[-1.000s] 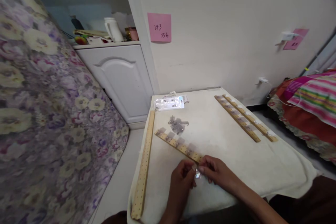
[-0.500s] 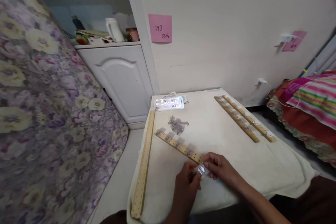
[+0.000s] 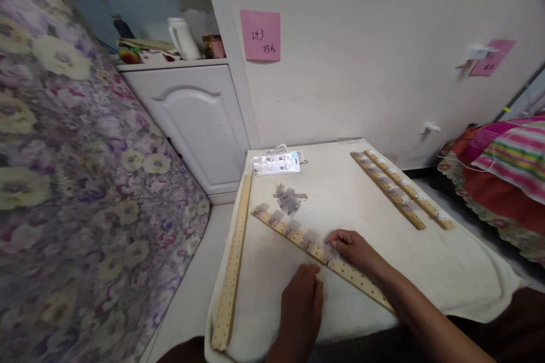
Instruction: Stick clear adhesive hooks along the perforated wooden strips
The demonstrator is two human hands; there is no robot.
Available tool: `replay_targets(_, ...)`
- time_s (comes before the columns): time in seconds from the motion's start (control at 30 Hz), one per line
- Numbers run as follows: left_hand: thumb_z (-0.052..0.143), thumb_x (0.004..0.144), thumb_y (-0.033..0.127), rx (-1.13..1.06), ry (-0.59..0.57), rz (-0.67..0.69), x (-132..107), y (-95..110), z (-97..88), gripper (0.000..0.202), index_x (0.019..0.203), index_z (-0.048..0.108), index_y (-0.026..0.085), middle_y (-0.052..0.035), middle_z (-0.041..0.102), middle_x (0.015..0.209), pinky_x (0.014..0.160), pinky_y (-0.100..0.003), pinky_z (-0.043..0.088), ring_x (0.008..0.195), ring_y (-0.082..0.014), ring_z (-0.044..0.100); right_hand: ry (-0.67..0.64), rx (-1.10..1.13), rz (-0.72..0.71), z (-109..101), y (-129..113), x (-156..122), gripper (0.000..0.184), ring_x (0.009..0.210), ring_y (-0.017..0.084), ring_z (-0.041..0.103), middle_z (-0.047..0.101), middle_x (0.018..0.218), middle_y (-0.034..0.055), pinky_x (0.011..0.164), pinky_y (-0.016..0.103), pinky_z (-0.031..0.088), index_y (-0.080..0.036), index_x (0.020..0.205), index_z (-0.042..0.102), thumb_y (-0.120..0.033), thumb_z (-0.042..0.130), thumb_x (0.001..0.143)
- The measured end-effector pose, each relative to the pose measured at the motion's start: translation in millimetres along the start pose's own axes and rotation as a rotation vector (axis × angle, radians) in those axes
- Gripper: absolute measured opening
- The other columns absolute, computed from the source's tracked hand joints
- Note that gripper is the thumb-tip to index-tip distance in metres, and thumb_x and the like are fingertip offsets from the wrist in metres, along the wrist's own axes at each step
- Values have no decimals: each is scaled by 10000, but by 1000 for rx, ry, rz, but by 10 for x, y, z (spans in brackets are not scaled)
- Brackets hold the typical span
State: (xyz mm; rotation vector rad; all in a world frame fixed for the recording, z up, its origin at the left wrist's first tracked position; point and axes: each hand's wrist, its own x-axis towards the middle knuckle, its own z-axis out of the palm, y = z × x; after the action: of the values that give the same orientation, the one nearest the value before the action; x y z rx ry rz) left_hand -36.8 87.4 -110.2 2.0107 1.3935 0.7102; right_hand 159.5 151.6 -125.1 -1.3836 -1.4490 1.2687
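A long perforated wooden strip [image 3: 298,238] lies slantwise on the white-covered table [image 3: 447,255], with several small clear packets fixed along its upper half. My right hand [image 3: 355,249] rests on the strip, fingers pinched on a small clear packet [image 3: 330,252] against the wood. My left hand [image 3: 301,300] lies on the cloth just below the strip, fingers curled and holding nothing that I can see. A small heap of loose clear packets [image 3: 288,198] sits beyond the strip.
A bare perforated strip [image 3: 232,266] runs along the table's left edge. Two strips with packets [image 3: 398,188] lie at the right. A blister pack [image 3: 276,163] lies at the far edge. A floral mattress leans at left; a white cabinet [image 3: 191,119] and striped bedding [image 3: 506,164] flank the table.
Both hands held the small packet together above the strip's near end. Now my right hand presses it onto the strip, and my left hand has let go and dropped to the cloth.
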Motion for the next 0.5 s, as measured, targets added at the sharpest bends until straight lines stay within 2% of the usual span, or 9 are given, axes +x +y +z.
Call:
replay_targets(0.2, 345, 868, 178, 192, -71, 17, 9, -18, 58, 429, 1274, 481, 167, -113, 573, 1164, 923, -369, 441, 1079, -226, 528, -13, -13, 7, -8, -10, 17, 157, 615, 128, 498, 609, 667, 1, 575, 235, 371, -164, 762, 657, -279, 550, 754)
replay_targets(0.5, 345, 859, 115, 387, -244, -98, 71, 101, 38, 510, 1356, 401, 214, -80, 563, 1150, 901, -306, 435, 1053, -197, 520, -50, -3, 11, -20, 11, 80, 151, 641, 141, 525, 634, 698, 9, 625, 254, 385, -158, 781, 662, -237, 543, 731)
